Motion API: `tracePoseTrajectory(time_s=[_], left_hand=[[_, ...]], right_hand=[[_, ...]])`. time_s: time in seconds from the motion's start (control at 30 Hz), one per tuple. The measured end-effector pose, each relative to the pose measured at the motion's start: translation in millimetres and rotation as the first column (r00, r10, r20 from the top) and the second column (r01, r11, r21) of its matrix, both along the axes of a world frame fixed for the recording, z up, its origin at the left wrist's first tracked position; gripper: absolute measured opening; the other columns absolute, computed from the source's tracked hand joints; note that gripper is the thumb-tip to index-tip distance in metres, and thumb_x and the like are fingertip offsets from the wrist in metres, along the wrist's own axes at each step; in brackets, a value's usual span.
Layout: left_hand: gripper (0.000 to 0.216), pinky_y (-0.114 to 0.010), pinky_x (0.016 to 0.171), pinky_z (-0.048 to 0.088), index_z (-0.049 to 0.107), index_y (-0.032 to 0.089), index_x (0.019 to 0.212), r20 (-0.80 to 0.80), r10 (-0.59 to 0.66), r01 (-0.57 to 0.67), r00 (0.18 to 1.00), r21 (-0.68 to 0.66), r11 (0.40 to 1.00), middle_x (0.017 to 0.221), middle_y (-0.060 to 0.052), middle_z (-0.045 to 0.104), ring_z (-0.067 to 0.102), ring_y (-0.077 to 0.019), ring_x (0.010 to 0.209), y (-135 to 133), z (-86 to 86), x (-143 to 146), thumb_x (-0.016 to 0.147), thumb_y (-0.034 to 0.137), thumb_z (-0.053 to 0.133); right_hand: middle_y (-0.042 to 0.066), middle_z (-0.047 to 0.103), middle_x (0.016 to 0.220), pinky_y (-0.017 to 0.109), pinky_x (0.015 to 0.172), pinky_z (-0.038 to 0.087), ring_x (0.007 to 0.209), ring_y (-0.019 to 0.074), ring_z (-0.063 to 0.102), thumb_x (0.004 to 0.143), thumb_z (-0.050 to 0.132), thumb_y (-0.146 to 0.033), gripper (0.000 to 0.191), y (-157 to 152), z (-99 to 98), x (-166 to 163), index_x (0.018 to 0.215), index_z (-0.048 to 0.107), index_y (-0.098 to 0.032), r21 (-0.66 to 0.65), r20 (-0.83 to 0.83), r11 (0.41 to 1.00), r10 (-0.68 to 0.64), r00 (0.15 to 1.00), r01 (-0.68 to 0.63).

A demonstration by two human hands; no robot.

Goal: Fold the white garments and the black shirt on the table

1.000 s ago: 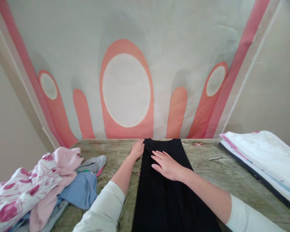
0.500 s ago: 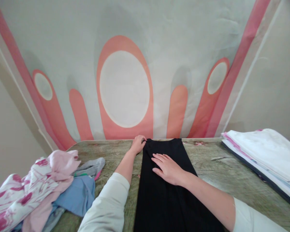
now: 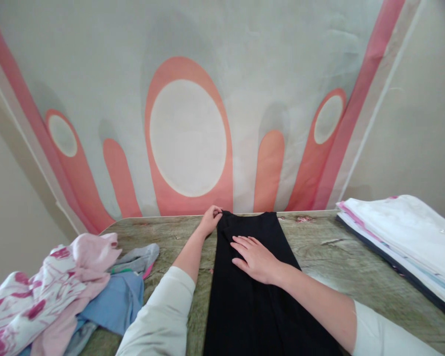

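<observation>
A black garment (image 3: 237,306) lies lengthwise on the wood-patterned table (image 3: 319,247), its narrow far end at the table's back edge. Which kind of garment it is, I cannot tell. At its far left corner, my left hand (image 3: 210,221) pinches the fabric between thumb and fingers. My right hand (image 3: 255,259) rests flat on the upper middle of the cloth, fingers stretched out toward the left. The near end of the garment runs out of view at the bottom.
On the left is a loose heap of clothes, with a pink and white patterned piece (image 3: 37,301), a blue one (image 3: 114,301) and a grey one (image 3: 141,257). A stack of folded clothes (image 3: 404,232) stands at the right. Behind the table rises a printed wall (image 3: 244,89).
The view has shifted very slightly. My left hand stays at the garment's corner, its fingers drawn a little closer on the fabric. My right hand remains flat in place.
</observation>
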State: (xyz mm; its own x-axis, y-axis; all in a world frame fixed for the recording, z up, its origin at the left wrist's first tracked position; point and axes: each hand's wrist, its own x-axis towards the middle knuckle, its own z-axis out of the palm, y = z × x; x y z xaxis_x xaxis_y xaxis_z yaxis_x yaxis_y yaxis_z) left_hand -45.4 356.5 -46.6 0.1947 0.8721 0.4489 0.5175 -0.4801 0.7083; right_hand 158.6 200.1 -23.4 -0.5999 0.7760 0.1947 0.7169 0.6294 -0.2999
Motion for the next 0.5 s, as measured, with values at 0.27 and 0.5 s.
tracePoseTrajectory(time_s=[0.27, 0.5], left_hand=[[0.028, -0.029, 0.072, 0.051, 0.052, 0.012, 0.103, 0.153, 0.144, -0.129, 0.978, -0.102, 0.986, 0.091, -0.009, 0.066, 0.064, -0.0156, 0.081, 23, -6.9, 8, 0.079, 0.023, 0.06], [0.014, -0.035, 0.078, 0.049, 0.059, 0.012, 0.093, 0.021, 0.267, -0.266, 0.963, -0.047, 0.963, 0.086, -0.01, 0.066, 0.063, -0.0202, 0.082, 26, -8.0, 14, 0.081, 0.014, 0.052]], right_hand=[[0.008, 0.034, 0.143, 0.041, 0.108, 0.019, 0.131, 0.0239, 0.029, 0.09, 0.032, -0.049, 0.054, 0, 0.3, 0, 0.134, 0.042, -0.018, 0.002, 0.0, 1.0, -0.003, 1.0, 0.003], [0.008, 0.032, 0.144, 0.041, 0.109, 0.018, 0.132, 0.0231, 0.027, 0.09, 0.032, -0.049, 0.055, 1, -1.2, 1, 0.135, 0.04, -0.019, -0.008, 0.012, 1.0, 0.001, 1.0, -0.001]])
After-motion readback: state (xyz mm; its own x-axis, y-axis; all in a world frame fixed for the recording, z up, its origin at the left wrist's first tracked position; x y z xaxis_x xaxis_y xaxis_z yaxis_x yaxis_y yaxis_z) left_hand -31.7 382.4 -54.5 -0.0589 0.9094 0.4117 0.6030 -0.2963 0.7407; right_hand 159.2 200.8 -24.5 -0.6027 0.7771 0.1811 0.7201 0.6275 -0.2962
